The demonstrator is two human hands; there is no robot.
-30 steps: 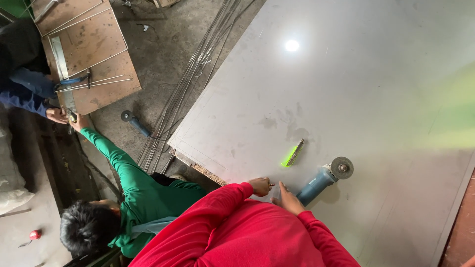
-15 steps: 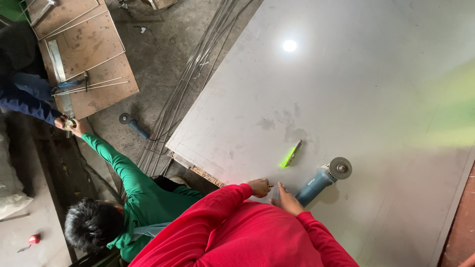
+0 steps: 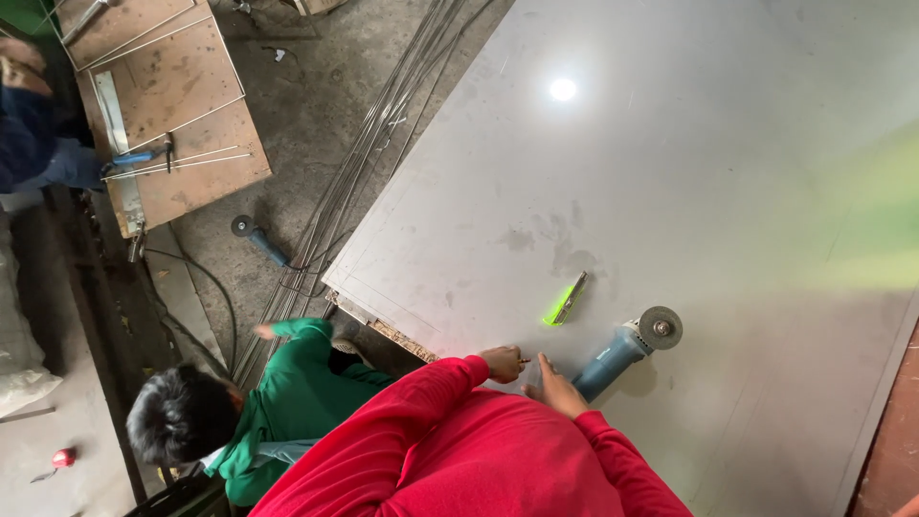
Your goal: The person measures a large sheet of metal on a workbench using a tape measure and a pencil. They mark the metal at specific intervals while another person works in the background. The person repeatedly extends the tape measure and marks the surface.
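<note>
One head camera looks steeply down, high above the metal sheet (image 3: 670, 172).

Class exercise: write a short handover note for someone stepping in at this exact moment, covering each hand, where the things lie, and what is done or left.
Left hand: closed on a small thin object, unclear what, pressed to the grey metal sheet.
Right hand: flat on the sheet, beside the blue angle grinder.
Green utility knife: lying loose on the sheet, just beyond the hands.
Done: no cut visible.
Left: grinder and knife untouched.

A small marker is pinched in the left hand (image 3: 502, 363) on the grey sheet (image 3: 670, 172), the right hand (image 3: 555, 388) laid beside a blue angle grinder (image 3: 627, 349).
</note>
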